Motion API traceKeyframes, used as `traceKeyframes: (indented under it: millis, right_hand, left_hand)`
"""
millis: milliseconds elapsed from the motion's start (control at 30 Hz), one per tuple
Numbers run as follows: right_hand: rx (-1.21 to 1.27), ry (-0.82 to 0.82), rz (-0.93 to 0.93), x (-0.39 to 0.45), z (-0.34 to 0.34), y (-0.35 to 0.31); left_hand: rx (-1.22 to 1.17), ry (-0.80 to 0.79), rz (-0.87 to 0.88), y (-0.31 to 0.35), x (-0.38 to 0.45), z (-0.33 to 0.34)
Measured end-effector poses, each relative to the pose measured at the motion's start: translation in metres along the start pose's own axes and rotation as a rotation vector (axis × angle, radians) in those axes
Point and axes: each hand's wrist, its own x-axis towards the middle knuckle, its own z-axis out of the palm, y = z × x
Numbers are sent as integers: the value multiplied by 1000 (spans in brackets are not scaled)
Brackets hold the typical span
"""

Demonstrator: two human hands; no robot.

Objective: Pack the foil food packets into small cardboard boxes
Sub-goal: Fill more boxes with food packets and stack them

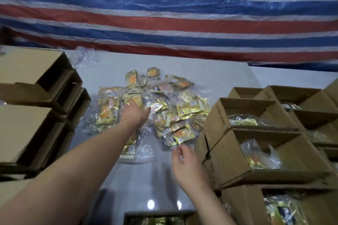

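Observation:
A heap of gold foil food packets (184, 107), many bundled in clear plastic bags, lies in the middle of the grey table (139, 175). My left hand (134, 112) reaches into the heap with its fingers down on a bagged bundle; whether it grips anything is hidden. Nearer to me, my right hand (184, 162) hovers at the heap's near edge, fingers curled and apart, close to the clear plastic there. At the right stands a small cardboard box (285, 168), open, with bagged packets inside. Another open box (159, 217) with gold packets sits at the bottom edge.
Empty cardboard boxes (42, 86) are stacked on their sides at the left. More open boxes (243, 113), several holding bagged packets, crowd the right side. A red, white and blue striped tarp (168, 9) hangs behind the table.

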Motion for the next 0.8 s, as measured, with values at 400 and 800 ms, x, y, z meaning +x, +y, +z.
traceKeyframes:
  millis: [400, 800]
  right_hand:
    - [121, 61, 91, 6, 7, 21]
    - [830, -77, 187, 12, -22, -70]
  left_hand:
    - [-56, -15, -189, -10, 64, 41]
    - [-368, 19, 384, 16, -121, -69]
